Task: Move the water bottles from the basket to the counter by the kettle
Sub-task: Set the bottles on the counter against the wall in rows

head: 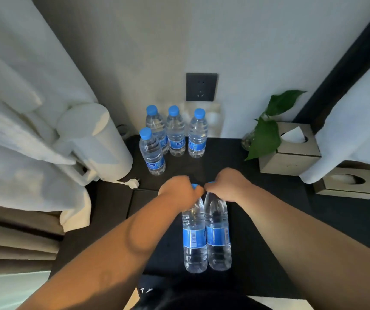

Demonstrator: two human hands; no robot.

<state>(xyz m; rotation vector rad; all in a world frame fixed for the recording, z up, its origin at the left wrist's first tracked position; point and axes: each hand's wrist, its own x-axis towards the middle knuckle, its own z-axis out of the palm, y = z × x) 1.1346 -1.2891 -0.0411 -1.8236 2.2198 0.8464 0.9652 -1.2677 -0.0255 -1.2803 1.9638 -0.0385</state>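
Dark desk [257, 198] is carrying four standing bottles [175, 133] just beside the kettle [94, 139]. The left hand [177, 189] is gripping the left bottle [194, 233] by its cap, and the right hand [226, 184] is gripping the right bottle [217, 231], both hanging upright, likely so they land standing.

Readable text: none.
Left near bottle [194, 237]: barcode on blue label, digits too small to read.
Right near bottle [217, 238]: blue label, print blurred.
Back bottles [176, 135]: white logo on blue labels, unreadable.
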